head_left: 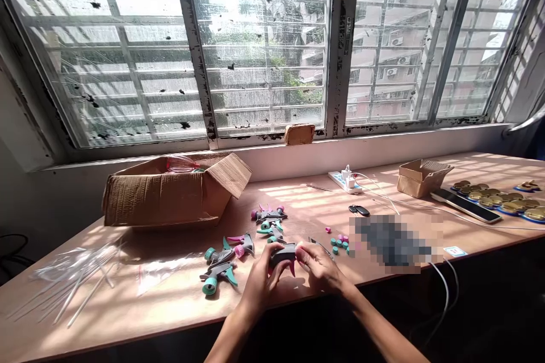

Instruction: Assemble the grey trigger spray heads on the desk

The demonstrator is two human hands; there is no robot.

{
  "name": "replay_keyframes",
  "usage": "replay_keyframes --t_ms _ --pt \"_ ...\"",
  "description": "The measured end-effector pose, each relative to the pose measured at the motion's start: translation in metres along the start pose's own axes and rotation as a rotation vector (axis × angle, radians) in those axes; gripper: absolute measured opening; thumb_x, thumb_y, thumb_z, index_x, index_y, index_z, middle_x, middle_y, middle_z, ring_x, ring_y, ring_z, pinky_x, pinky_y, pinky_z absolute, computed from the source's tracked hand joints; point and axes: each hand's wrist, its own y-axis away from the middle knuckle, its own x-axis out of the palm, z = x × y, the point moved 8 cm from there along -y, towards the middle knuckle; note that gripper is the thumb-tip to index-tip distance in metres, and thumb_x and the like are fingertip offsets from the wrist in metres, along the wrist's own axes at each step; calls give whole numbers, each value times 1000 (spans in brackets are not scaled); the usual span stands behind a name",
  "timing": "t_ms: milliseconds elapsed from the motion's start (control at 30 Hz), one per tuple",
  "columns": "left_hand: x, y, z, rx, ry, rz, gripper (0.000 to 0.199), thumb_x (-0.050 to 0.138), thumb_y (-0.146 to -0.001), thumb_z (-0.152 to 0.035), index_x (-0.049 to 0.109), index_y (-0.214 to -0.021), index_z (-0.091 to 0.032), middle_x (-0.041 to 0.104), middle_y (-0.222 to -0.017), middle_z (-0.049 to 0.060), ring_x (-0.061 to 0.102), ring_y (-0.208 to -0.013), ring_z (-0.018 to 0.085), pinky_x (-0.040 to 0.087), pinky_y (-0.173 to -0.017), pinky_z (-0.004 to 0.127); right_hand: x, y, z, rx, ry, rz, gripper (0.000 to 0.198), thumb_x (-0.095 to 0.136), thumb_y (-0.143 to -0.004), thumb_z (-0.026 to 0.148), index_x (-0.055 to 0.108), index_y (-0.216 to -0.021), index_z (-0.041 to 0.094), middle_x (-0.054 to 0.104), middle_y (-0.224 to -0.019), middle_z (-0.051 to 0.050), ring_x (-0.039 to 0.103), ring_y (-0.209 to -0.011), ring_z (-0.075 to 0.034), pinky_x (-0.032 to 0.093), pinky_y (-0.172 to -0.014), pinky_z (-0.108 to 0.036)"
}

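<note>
My left hand (269, 272) is wrapped round a grey spray trigger head (286, 250) with a pink lever, held just above the table's front edge. The fingers of my right hand (317, 265) pinch together at the right end of the same head; whatever small part is between them is hidden. More grey trigger heads (221, 261) with teal or pink collars and levers lie to the left and behind my hands. Another grey trigger head (320, 247) lies partly hidden behind my right hand. Small teal and pink nozzle caps (339, 243) are scattered to the right.
A cardboard box (157, 198) stands at the back left, with thin white tubes (80, 289) and plastic bags (164, 269) before it. Toward the right are a power strip (340, 181), a small box (419, 178), a phone (466, 205), gold discs (506, 201) and a blurred dark object (392, 241).
</note>
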Motion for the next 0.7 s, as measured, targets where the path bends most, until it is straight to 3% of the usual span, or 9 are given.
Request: replay_keyframes --t_ms 133,267,367,467,500,633,700 --pt "-1 2 -12 134 -73 -2 21 58 -97 -31 60 -117 -24 67 -132 10 66 -114 27 52 -99 40 5 0 -3 49 -127 41 61 31 -103 64 60 -72 20 53 -67 -1 50 -61 -16 44 -56 -27" --pt "1 6 -21 300 -215 -47 18 55 -101 -28 59 -118 -24 62 -140 12 60 -128 27 52 -103 41 7 0 -8 109 -173 39 63 32 -100 71 59 -73 19 53 -65 -1 49 -58 -15 45 -54 -26" --pt "7 9 -20 324 -348 -83 38 52 -102 -27 45 -140 -24 49 -152 16 49 -140 29 46 -112 48 -5 0 -13 150 -139 21 59 40 -99 69 60 -75 19 56 -67 -1 53 -61 -15 48 -57 -26" --pt "10 11 -12 247 -422 -110 74 53 -101 -29 8 -158 -22 34 -161 22 34 -149 32 37 -118 55 -38 4 -28 208 -48 -95 56 42 -99 67 61 -77 19 61 -71 -2 58 -67 -17 49 -62 -27" --pt "9 11 -8 211 -429 -113 77 53 -101 -30 3 -159 -22 33 -161 22 31 -151 32 34 -120 57 -54 6 -35 234 -5 -164 56 41 -99 67 62 -80 19 63 -74 -3 60 -68 -18 50 -62 -27" --pt "8 8 6 109 -486 -37 65 55 -100 -36 25 -156 -23 39 -158 18 29 -151 34 32 -120 59 -115 26 -72 390 231 -459 57 37 -97 69 62 -84 19 66 -73 -6 63 -67 -23 47 -62 -31" --pt "12 6 7 116 -570 28 58 57 -98 -36 38 -151 -22 42 -156 16 29 -151 36 33 -119 60 -134 37 -85 461 361 -562 53 41 -96 67 63 -86 20 69 -76 -9 66 -73 -27 46 -65 -34"
